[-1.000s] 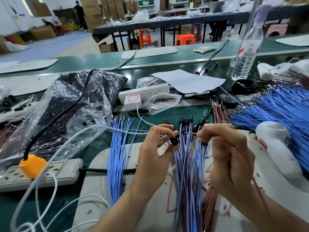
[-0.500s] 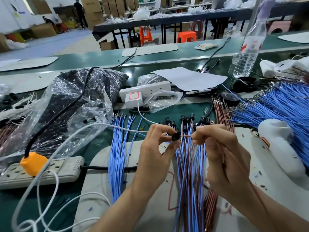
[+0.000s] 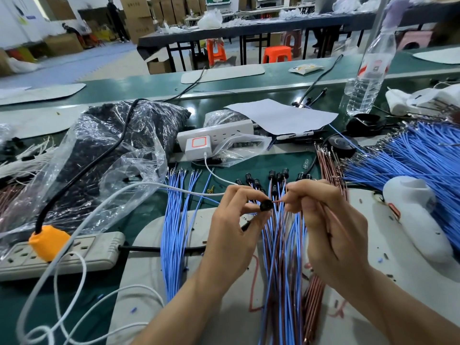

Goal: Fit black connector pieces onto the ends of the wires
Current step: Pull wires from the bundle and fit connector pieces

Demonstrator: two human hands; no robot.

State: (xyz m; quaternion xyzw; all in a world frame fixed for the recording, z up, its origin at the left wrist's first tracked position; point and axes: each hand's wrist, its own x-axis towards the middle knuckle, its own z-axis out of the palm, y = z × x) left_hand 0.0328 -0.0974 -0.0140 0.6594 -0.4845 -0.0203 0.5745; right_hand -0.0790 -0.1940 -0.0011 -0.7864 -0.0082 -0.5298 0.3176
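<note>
1. Now the step in hand looks to be seating one wire. The left hand (image 3: 234, 227) pinches a black connector piece (image 3: 265, 206) between thumb and forefinger, in the air above the far edge of the white mat (image 3: 410, 295), near the middle of the green worktop (image 3: 256, 168).
2. The right hand (image 3: 331, 227) pinches a brown wire (image 3: 280, 201) just behind its tip, its other fingers curled. The tip meets the connector's opening; whether it has entered, I cannot tell.
3. Near the tip, the wire's long axis runs parallel to the worktop's front edge and points left into the connector. The rest trails back over the right hand towards the near edge.
4. The next move probably calls for a straight push leftward with the left hand bracing. Pushed off-axis, so thin a wire would likely buckle.
5. Beneath the hands, a bundle of blue and brown wires (image 3: 276, 257) lies on the mat, its capped ends (image 3: 271, 174) towards the far edge.
</note>
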